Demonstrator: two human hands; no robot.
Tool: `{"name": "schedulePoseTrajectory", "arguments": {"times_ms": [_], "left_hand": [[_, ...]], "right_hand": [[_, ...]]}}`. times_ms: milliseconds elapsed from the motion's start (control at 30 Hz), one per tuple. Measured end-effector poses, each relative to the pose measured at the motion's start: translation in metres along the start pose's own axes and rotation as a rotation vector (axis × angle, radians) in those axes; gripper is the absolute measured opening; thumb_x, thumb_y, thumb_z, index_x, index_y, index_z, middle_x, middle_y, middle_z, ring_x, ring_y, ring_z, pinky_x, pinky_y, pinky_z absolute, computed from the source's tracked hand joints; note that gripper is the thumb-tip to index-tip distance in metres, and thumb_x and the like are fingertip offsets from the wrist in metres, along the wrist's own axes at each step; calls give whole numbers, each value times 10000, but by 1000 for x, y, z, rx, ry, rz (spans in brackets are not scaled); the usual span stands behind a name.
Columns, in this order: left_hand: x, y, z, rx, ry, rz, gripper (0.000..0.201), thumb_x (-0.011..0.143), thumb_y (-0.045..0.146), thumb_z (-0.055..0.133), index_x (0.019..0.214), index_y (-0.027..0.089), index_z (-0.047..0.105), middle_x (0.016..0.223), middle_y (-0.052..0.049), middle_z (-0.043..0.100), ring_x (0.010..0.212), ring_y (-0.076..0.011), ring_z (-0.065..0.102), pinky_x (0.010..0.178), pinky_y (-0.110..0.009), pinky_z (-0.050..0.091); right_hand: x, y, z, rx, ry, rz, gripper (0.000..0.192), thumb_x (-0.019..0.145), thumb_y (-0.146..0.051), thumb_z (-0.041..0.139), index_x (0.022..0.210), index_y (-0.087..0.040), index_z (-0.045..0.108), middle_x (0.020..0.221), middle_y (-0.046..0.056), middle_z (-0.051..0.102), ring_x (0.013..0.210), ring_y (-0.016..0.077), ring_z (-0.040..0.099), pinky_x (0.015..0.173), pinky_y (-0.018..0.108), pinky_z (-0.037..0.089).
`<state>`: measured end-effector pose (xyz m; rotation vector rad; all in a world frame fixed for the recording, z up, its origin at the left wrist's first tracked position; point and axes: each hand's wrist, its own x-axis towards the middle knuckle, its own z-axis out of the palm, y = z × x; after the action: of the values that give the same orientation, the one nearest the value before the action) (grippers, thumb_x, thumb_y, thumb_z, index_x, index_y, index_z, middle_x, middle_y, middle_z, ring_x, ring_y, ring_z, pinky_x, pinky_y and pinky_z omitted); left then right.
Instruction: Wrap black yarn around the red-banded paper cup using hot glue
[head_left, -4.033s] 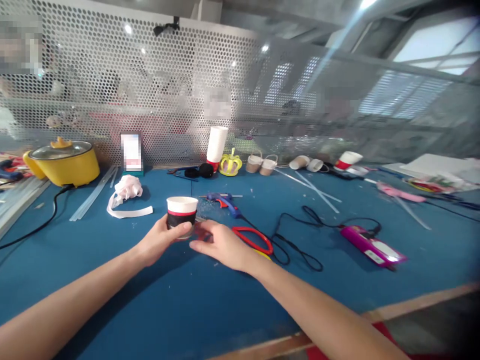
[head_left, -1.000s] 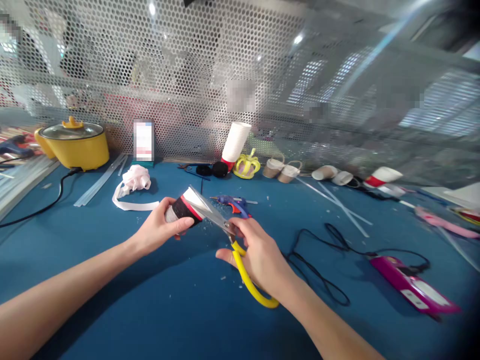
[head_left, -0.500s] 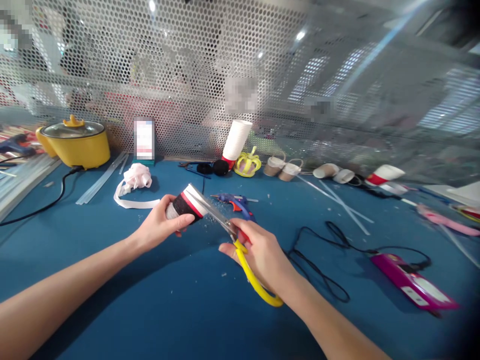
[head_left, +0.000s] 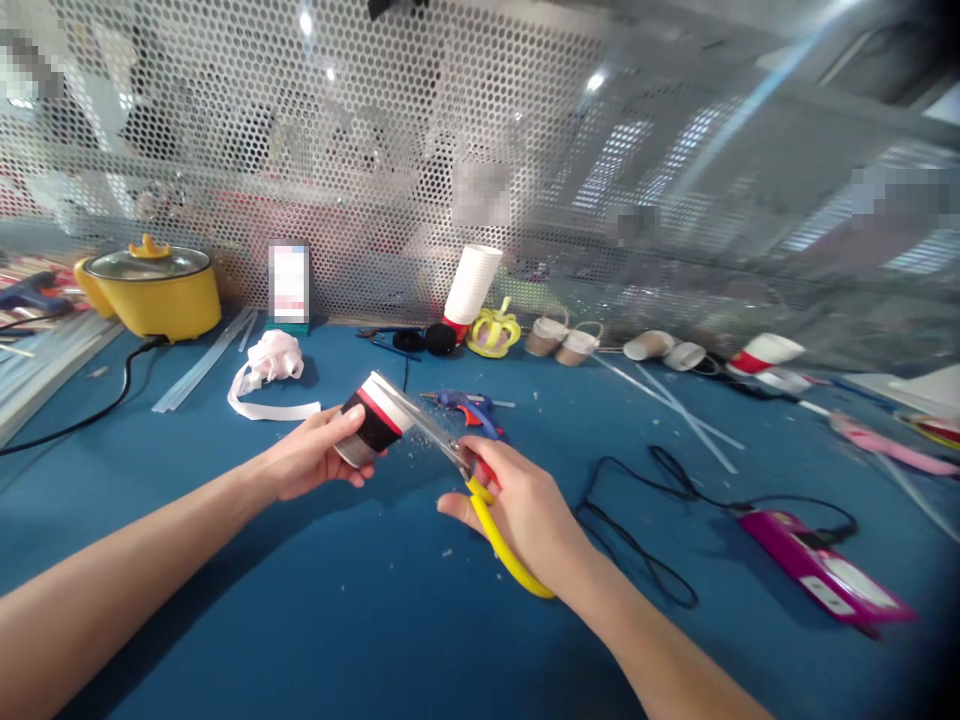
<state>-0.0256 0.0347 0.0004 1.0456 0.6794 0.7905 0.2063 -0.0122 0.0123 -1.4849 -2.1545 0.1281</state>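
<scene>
In my left hand (head_left: 319, 450) is a tilted paper cup (head_left: 375, 425), wrapped in black with a red band and a white part toward its rim. My thumb lies on the black wrap and the fingers curl beneath. A pair of scissors (head_left: 487, 520) with yellow and red handles is gripped by my right hand (head_left: 525, 505). The blades are at the cup's white rim; whether they bite into the paper is hard to tell. Just beyond the blades a blue glue gun (head_left: 469, 408) lies on the table.
A yellow electric pot (head_left: 157, 295) and crumpled white ribbon (head_left: 274, 358) are at the left. Stacked paper cups (head_left: 472, 285), a yellow crown-like craft (head_left: 493, 330) and small baskets (head_left: 547, 333) line the mesh wall. A magenta power strip (head_left: 821, 565) with a black cable (head_left: 630, 540) lies right.
My left hand has shifted its hold on the cup, with the thumb now higher on the black wrap. The scissors' yellow handle has drawn slightly closer in; the blades stay at the rim.
</scene>
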Motion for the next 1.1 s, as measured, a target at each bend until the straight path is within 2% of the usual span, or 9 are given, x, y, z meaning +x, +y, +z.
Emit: {"name": "schedulePoseTrajectory", "arguments": {"times_ms": [100, 167, 533, 733, 833, 1000, 1100], "left_hand": [[-2, -1, 4, 56, 26, 36, 499, 678, 530, 637, 926, 114, 513, 739, -42, 582, 576, -119, 579, 471, -213, 453], [-3, -1, 8, 88, 52, 47, 502, 674, 524, 642, 934, 120, 500, 718, -25, 567, 582, -121, 574, 472, -218, 457], [-3, -2, 12, 175, 156, 91, 517, 658, 509, 655, 955, 120, 487, 708, -15, 557, 602, -130, 568, 480, -228, 474], [-2, -2, 10, 218, 197, 128, 511, 656, 488, 669, 965, 121, 495, 709, -14, 554, 613, -133, 570, 494, -234, 482], [-1, -1, 4, 125, 139, 116, 517, 673, 541, 631, 966, 133, 510, 733, -32, 575, 603, -139, 584, 497, -241, 485], [0, 1, -4, -54, -37, -64, 568, 701, 621, 543, 995, 135, 551, 840, -100, 626, 644, -163, 615, 566, -285, 514], [-2, 1, -2, -22, -46, -40, 490, 716, 554, 581, 961, 131, 547, 817, -85, 620, 601, -126, 586, 510, -234, 487]], "right_hand": [[0, 4, 2, 8, 20, -56, 567, 630, -531, 679, 1041, -187, 495, 870, 59, 568, 747, 196, 574, 662, 318, 484], [1, 4, 3, 14, 23, -58, 569, 632, -524, 682, 1043, -184, 486, 906, 72, 572, 783, 209, 581, 677, 333, 487], [2, 1, 2, 5, 18, 4, 391, 695, -455, 655, 974, -200, 554, 745, 24, 582, 607, 149, 557, 571, 265, 461], [3, -2, -1, -35, 33, 16, 335, 713, -473, 627, 887, -189, 592, 619, -8, 518, 515, 125, 491, 515, 243, 436], [3, -2, -3, -20, 24, 14, 327, 725, -475, 616, 874, -186, 591, 606, -14, 500, 505, 117, 467, 511, 238, 433], [3, 0, -2, -13, 27, 25, 334, 724, -474, 617, 897, -191, 578, 619, -15, 501, 513, 120, 479, 516, 242, 440], [3, 2, 0, -6, 21, 4, 413, 681, -486, 654, 954, -194, 551, 708, 10, 549, 564, 141, 523, 539, 265, 455]]}}
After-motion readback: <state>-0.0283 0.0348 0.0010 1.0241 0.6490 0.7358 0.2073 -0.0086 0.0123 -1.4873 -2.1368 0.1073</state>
